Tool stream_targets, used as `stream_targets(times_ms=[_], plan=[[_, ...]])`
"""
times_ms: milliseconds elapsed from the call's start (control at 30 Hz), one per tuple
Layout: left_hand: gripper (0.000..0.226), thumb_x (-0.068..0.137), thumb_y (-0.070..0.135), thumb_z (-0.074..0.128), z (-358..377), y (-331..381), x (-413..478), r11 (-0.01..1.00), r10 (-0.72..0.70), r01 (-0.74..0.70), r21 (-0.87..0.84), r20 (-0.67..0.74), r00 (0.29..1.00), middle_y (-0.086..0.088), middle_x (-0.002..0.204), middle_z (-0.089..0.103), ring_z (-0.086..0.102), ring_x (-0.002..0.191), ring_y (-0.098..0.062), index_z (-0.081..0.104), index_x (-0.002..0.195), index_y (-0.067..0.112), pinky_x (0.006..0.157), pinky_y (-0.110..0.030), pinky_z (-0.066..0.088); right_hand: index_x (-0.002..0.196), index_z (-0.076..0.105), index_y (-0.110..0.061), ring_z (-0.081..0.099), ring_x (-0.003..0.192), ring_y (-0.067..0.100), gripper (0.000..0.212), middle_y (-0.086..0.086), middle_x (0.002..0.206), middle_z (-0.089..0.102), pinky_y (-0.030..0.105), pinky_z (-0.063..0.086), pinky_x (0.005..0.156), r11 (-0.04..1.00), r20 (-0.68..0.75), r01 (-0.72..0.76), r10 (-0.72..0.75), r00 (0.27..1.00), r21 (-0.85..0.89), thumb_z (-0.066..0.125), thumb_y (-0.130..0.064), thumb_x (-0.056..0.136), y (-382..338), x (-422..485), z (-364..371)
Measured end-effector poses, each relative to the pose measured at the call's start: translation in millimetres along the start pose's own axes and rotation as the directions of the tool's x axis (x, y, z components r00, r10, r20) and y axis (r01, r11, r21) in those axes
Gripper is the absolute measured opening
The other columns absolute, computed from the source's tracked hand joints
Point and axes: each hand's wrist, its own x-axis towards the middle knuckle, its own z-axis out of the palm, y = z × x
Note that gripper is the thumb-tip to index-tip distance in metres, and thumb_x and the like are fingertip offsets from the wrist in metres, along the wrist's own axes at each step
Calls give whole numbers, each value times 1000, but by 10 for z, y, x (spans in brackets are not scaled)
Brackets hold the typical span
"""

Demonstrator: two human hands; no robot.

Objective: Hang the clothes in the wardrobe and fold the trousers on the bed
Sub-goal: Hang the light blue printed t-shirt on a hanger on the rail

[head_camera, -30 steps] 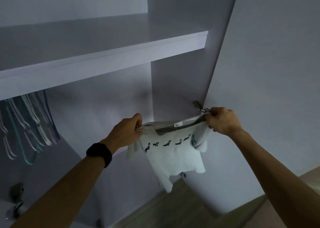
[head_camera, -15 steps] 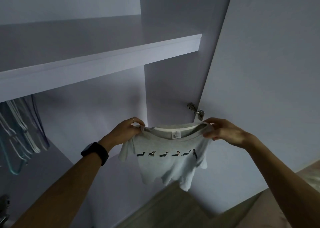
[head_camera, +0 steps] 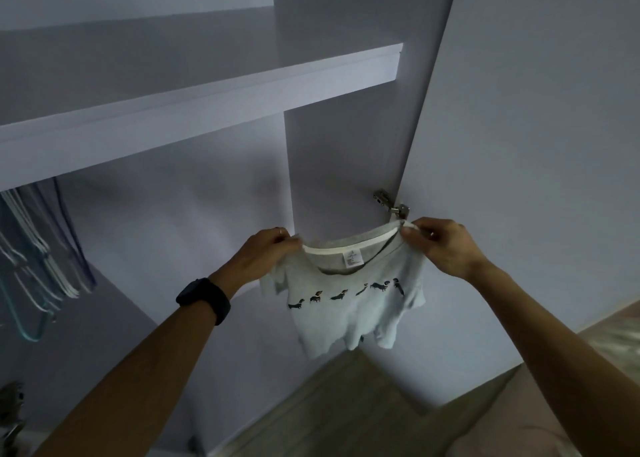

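My two forearms reach up from the bottom of the frame. My left hand, above a black wristband, and my right hand each pinch a shoulder of a small pale grey T-shirt with a row of dark dachshunds. I hold it spread at centre frame before the open wardrobe. Compared with half a second ago, its neckline now slopes up to the right, close under the metal door hinge. Pale plastic hangers hang far left under the white shelf. The open white door fills the right, and wooden floor shows below.
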Motion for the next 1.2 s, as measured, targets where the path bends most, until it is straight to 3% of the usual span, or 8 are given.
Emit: stream_targets(times_ms=[133, 267, 333, 467, 700, 867, 1033, 1200], plan=[[18, 95, 45, 63, -21, -140, -31, 971, 72, -65, 232, -24, 997, 13, 66, 64, 55, 58, -6, 63, 85, 31, 48, -11, 36, 97, 73, -31, 63, 83, 11, 22, -3, 90, 70, 21, 47, 68, 999, -5, -32, 32, 999, 29, 67, -51, 91, 72, -45, 12], [16, 93, 42, 68, -130, -266, -44, 951, 126, -88, 296, -112, 986, 11, 83, 70, 67, 77, -11, 70, 90, 27, 69, -29, 53, 92, 73, -39, 63, 80, 5, 11, -15, 89, 68, 11, 42, 66, 999, 33, -38, 38, 999, -11, 69, -50, 90, 109, -59, 54], [11, 89, 43, 72, -142, -321, -87, 960, 138, -105, 261, -111, 984, 14, 81, 70, 67, 77, -6, 70, 84, 33, 71, -23, 53, 86, 71, -43, 63, 76, 3, 7, -21, 92, 67, 9, 41, 66, 999, 13, -18, 18, 1000, -29, 69, -48, 90, 105, -68, 136], [14, 82, 38, 81, -209, -387, -216, 977, 100, -84, 198, -74, 992, 21, 81, 70, 64, 80, 8, 68, 81, 44, 69, -7, 46, 100, 75, -29, 63, 69, 7, 14, -13, 88, 66, 19, 45, 67, 995, -193, 78, -89, 977, -64, 66, -39, 95, 84, 15, 372], [19, 80, 23, 85, -14, -873, -855, 986, -159, 164, 5, -224, 962, 18, 84, 75, 65, 78, 6, 74, 83, 39, 76, -9, 46, 109, 73, -19, 63, 78, 16, 18, 1, 96, 71, 19, 44, 72, 985, -127, 172, -175, 976, -33, 62, -29, 100, 105, 174, 1080], [19, 86, 27, 79, 240, -1012, -1469, 942, -272, 335, 0, -585, 764, 34, 70, 65, 61, 69, 11, 69, 78, 41, 67, -5, 41, 105, 71, -20, 64, 90, 20, 21, 3, 102, 70, 38, 54, 85, 956, 315, 288, -256, 914, -60, 57, -35, 101, -116, 421, 1633], [12, 91, 41, 70, 621, -871, -2189, 808, -330, 589, 14, -818, 472, 14, 94, 71, 65, 83, -10, 74, 99, 33, 72, -21, 48, 98, 75, -19, 65, 96, 25, 18, 4, 105, 70, 43, 55, 83, 888, 470, 434, -451, 759, 150, 65, -34, 96, -435, 287, 1999], [22, 98, 35, 57, 703, -418, -2820, 634, -181, 759, 150, -925, 334, 4, 102, 71, 67, 93, -28, 75, 104, 24, 77, -37, 52, 97, 76, -16, 68, 90, 23, 14, 4, 100, 71, 31, 51, 76, 789, 568, 551, -594, 570, 273, 68, -28, 94, -927, 41, 2284]])
